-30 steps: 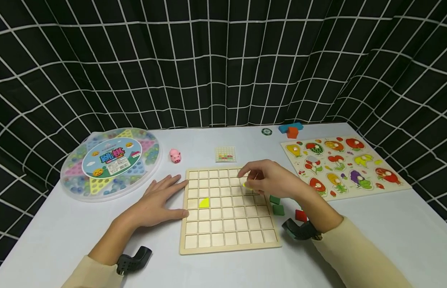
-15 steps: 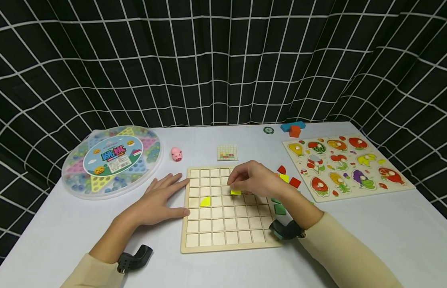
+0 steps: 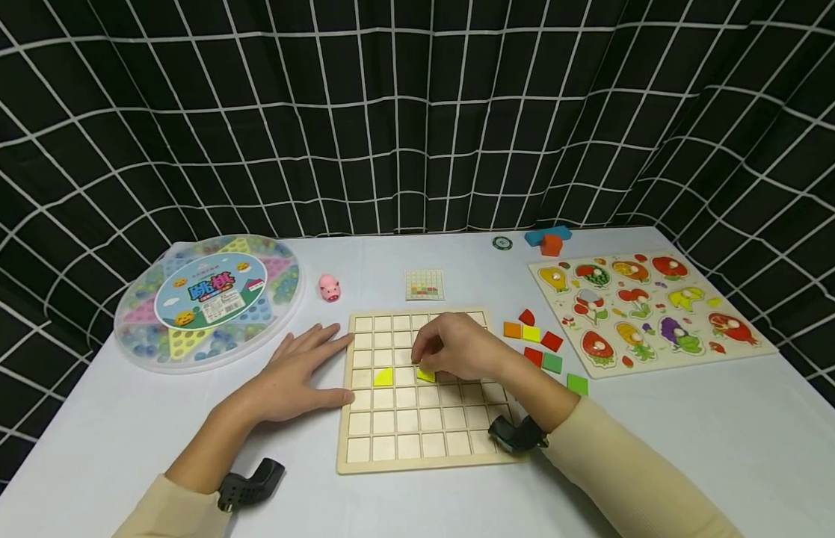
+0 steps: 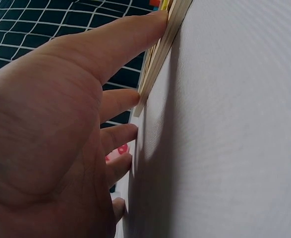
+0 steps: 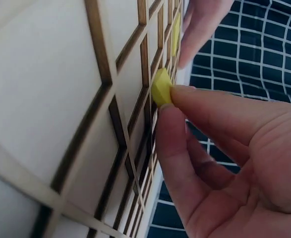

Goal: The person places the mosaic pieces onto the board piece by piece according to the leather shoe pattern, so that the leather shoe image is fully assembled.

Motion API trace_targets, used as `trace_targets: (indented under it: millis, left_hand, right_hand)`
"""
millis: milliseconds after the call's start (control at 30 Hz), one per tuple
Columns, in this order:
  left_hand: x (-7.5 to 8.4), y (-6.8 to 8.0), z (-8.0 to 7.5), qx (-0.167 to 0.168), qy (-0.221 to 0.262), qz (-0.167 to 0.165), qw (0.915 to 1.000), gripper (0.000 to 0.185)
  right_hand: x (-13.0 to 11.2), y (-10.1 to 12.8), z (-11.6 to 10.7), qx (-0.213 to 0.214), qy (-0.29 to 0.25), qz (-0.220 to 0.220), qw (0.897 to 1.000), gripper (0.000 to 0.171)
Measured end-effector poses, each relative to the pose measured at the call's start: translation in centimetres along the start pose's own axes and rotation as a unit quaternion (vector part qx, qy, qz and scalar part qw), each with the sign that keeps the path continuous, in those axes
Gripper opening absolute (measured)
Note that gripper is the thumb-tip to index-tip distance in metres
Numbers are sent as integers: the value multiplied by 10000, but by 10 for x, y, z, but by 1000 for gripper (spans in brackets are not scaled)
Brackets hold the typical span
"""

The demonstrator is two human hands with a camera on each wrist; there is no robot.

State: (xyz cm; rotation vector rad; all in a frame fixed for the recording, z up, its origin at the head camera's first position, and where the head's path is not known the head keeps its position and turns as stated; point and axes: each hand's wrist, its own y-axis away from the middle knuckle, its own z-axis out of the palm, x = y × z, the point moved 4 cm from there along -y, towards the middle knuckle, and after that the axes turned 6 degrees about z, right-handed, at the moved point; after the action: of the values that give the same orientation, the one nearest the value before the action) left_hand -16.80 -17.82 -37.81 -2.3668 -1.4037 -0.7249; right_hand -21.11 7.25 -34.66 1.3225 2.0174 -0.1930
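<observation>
A square wooden grid board (image 3: 432,466) lies on the white table in front of me. In one of its cells sits a yellow tile with a rounded corner (image 3: 383,377). My right hand (image 3: 460,346) pinches a second yellow tile (image 5: 161,88) between thumb and finger, tilted at the grid of the board, right of the first tile. My left hand (image 3: 289,377) lies with its fingers spread at the board's left edge, thumb and index fingertip touching the frame. The right wrist view shows the pinched tile close up; its far side is hidden.
Right of the board lie loose tiles: an orange tile (image 3: 513,329), red tiles, green tiles and a yellow tile (image 3: 531,334). Behind stands a small pattern card (image 3: 424,285). A pink pig (image 3: 329,288), a round marble game box (image 3: 208,351) and a fruit puzzle board (image 3: 612,366) surround it.
My right hand has moved left and slightly down across the board with the yellow tile, uncovering loose tiles at the right. The left hand stays at the board's edge.
</observation>
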Motion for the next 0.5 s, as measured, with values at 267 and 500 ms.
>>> trace_targets:
  millis: [267, 500]
  left_hand:
    - [0, 0, -2, 27, -25, 24, 10000, 87]
    - [0, -1, -1, 32, -25, 18, 10000, 87]
  right_hand:
    - [-8, 1, 0, -112, 328, -295, 9990, 20]
    - [-8, 4, -2, -135, 440, -504, 9977, 17]
